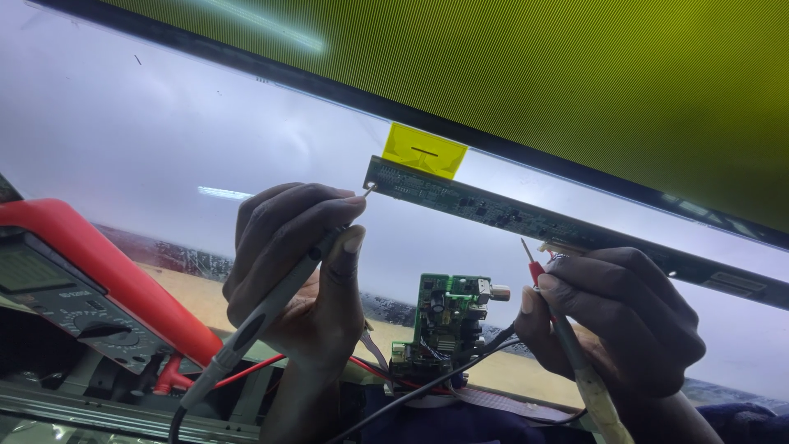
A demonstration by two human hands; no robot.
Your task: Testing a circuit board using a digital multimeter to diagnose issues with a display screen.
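a slim black multimeter probe [271, 308] is pinched between the thumb and curled fingers of the left hand [288, 263], with its metal tip laid against the left end of a long, narrow dark-green circuit strip [526, 215] that runs along the lower edge of a large display panel showing yellow-green [575, 74]. a red-collared probe with a pale handle [567, 337] is gripped in the closed fingers of the right hand [612, 316]; its tip is pointed up just below the strip, and whether contact is made cannot be told. a square of yellow tape [425, 150] is stuck above the strip's left end. a red-cased multimeter with a grey dial face [74, 279] lies at the left, well apart from the hands, and a small green circuit board crowded with components [448, 321] stands between the two wrists, with red and black leads [427, 386] trailed beneath it.

neighbouring contacts could be bridged if either fine tip were allowed to slide, since the strip is closely populated and both probes are held freehand. the small board could be nudged or snagged by the leads dragged past it. the bright glass could be scratched by a slipped tip. the meter's reading could be missed, as it lies off to the side of the view.
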